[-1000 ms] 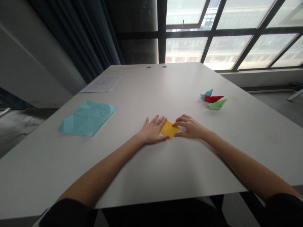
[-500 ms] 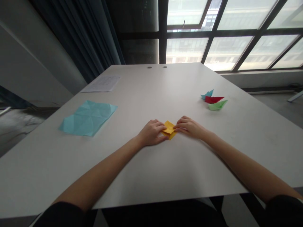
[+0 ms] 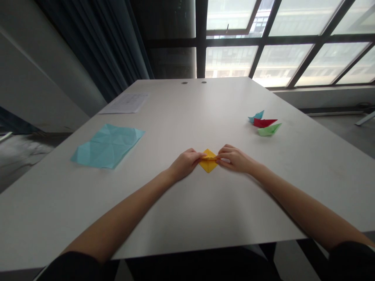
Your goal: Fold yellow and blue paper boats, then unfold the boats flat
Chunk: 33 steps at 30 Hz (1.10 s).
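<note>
A small folded yellow paper (image 3: 208,166) lies in a diamond shape on the white table (image 3: 205,210), with a raised fold running across its middle. My left hand (image 3: 186,162) pinches its left corner, thumb and fingers closed on the paper. On the other side my right hand (image 3: 233,157) grips the right corner of the same paper between thumb and fingertips. Parts of both corners are hidden behind the fingers.
Blue, red and green folded paper boats (image 3: 265,123) sit close together at the right. A creased light-blue sheet (image 3: 109,144) spreads at the left. Farther back is a printed white page (image 3: 125,103). Windows stand beyond the table's far edge.
The yellow flap that stood toward me has been brought up to the middle, so the lower half of the diamond now shows. My left hand's thumb has moved up to the middle fold.
</note>
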{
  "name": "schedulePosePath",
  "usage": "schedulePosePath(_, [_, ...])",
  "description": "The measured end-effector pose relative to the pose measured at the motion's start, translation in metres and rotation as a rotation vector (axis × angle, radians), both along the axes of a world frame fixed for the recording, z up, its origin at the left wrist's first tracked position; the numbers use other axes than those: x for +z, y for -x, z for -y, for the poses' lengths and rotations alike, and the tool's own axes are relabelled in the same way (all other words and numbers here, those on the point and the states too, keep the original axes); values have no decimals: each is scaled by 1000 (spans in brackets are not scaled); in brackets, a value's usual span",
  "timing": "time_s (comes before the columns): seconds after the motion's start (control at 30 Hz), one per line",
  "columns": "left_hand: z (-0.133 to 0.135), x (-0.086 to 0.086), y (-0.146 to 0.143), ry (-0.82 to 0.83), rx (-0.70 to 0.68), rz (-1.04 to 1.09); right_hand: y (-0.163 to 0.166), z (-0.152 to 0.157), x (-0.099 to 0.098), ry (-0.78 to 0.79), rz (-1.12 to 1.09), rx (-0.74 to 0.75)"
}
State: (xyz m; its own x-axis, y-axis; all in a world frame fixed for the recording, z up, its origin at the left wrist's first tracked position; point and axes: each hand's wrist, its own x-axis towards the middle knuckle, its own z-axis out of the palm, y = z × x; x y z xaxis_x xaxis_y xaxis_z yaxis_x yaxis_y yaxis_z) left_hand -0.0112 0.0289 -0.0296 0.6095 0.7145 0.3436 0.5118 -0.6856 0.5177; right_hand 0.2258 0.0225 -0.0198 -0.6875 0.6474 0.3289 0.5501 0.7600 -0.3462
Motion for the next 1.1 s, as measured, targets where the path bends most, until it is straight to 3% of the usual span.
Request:
schedulePosePath(0.13, [1,3,-2,226,87,93,3,-2,-5,72,-44,-114])
schedulePosePath(0.23, [0,5,-5,304,164,185,5,-2,-6,143,-71,-266])
schedulePosePath(0.33, [-1,6,-10,268,195,152,7,-3,-7,186,-76,-369])
schedulePosePath(0.53, [0,0,-16,52,192,12,8,-2,-9,198,-73,-409])
schedulePosePath(0.63, [1,-3,-17,-28,124,-22,8,0,-10,163,-79,-387])
schedulePosePath(0.77, [3,-4,-19,-237,91,-194,6,1,-14,-39,-28,-252])
schedulePosePath(0.87, [6,0,-20,-382,-37,-354,6,0,-17,-130,-8,-156])
schedulePosePath(0.97, [8,3,-21,-408,-112,-429,7,-1,-16,-135,6,-86])
schedulePosePath(1.1, [11,6,-22,-383,-81,-494,11,0,-14,-67,-36,-92])
